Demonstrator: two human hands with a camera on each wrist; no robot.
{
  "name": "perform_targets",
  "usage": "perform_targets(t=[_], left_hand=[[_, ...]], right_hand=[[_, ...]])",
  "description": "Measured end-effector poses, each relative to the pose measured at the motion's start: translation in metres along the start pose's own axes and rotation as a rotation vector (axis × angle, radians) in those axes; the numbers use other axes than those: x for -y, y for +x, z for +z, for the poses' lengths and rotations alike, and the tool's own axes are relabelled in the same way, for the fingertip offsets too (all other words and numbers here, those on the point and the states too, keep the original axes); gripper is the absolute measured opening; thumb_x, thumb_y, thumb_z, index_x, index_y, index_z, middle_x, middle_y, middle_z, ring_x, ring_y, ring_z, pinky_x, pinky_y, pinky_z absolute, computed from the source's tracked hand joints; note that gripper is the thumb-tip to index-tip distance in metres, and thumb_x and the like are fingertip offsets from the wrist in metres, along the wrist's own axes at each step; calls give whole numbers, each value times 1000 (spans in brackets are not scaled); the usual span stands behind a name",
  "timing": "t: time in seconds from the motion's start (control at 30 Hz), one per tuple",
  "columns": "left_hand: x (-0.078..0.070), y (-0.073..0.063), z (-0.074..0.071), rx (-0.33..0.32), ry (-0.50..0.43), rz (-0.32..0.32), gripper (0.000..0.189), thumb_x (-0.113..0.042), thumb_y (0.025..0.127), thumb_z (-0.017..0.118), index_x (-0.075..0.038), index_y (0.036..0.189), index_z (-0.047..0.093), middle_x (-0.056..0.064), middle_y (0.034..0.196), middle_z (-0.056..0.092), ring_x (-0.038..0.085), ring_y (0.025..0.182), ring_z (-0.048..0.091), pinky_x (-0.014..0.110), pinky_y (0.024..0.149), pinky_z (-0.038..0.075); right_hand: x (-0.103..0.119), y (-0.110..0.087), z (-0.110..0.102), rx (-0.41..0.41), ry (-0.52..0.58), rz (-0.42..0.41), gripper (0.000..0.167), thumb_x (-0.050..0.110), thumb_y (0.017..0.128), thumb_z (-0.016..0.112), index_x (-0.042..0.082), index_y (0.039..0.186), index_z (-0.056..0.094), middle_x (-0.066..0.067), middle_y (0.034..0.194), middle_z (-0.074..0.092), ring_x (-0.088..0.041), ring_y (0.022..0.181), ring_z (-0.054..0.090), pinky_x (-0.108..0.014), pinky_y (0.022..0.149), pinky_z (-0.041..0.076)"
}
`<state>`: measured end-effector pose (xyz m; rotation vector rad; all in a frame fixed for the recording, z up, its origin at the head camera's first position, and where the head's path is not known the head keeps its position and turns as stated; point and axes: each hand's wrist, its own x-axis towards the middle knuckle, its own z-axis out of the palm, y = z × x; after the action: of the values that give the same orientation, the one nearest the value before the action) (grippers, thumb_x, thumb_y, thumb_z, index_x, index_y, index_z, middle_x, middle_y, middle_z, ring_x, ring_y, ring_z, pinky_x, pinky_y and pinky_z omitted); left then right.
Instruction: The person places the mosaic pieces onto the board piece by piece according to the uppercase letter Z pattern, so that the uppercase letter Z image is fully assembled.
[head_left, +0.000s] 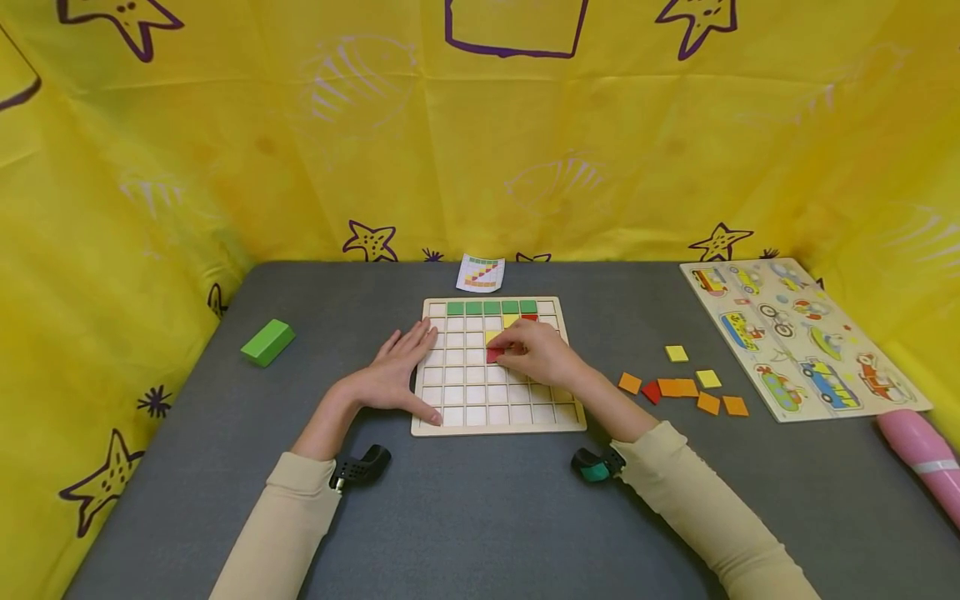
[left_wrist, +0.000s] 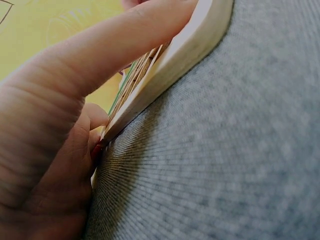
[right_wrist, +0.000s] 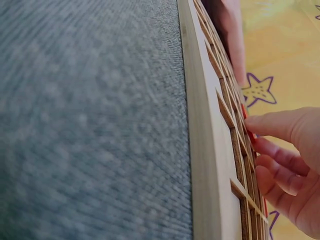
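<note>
A wooden grid board (head_left: 498, 431) with square cells lies on the table. My left hand (head_left: 390, 375) rests at its left edge, fingers spread, thumb on the front corner; in the left wrist view the thumb (left_wrist: 125, 42) presses the rim. Over the middle of the grid, my right hand (head_left: 543, 354) pinches a red tile (head_left: 493, 356) between thumb and fingertips, right at a cell. The right wrist view shows the red tile (right_wrist: 248, 131) at the fingertips. Several green tiles (head_left: 474, 308) sit in the top row. Yellow tiles (head_left: 511, 320) and another red tile (head_left: 529, 317) lie below them, partly covered.
Behind the board lies a small pattern card (head_left: 481, 273). To the right are loose orange tiles (head_left: 677, 387), yellow tiles (head_left: 677, 353) and a red piece (head_left: 651, 392). Farther right lie a picture puzzle board (head_left: 806, 337) and a pink object (head_left: 917, 442). A green block (head_left: 267, 342) sits at left.
</note>
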<state>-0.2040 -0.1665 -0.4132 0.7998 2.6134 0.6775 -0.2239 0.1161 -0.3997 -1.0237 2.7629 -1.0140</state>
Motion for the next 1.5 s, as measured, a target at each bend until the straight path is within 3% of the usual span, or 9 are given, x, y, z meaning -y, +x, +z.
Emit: perform_targets(t=[0.23,0.63,1.0,1.27,1.5], left_hand=[[-1,0,0,3,2,-7,135,-64,64,81,-2,156,2,13,162,-10,27,148,-9,50,115,-8],[-2,2,1,5,8,8,134,-63,65,81,-3,156,2,13,162,-11,27,148,-9,51,114,-7],[0,0,0,-9,9,15,135,-64,65,81,-3,156,2,15,162,-11,28,148,-9,53,114,-6],[0,0,1,-8,5,17,134,-63,66,81,-3,156,2,15,162,-10,29,148,-8,53,114,-6],[0,0,1,-8,5,10,135,-63,66,80,-2,156,2,15,162,-11,29,148,-8,53,114,-6]], right_hand=[[-2,-2,2,-15,34,22,23,8,87,73,6,110,73,-4,97,69,-15,80,57,-31,73,48],[-14,-25,-10,-90,186,165,17,13,92,67,11,108,74,2,101,71,-16,91,63,-36,83,52],[-42,-62,-43,-133,110,218,19,11,92,68,8,110,73,-4,100,71,-19,87,62,-38,81,51],[-68,-99,-71,-164,-8,251,21,6,93,63,7,113,71,-12,112,68,-29,96,65,-48,83,51],[-84,-129,-97,-167,-128,283,36,-7,84,55,4,114,70,-21,121,61,-41,113,52,-58,91,40]])
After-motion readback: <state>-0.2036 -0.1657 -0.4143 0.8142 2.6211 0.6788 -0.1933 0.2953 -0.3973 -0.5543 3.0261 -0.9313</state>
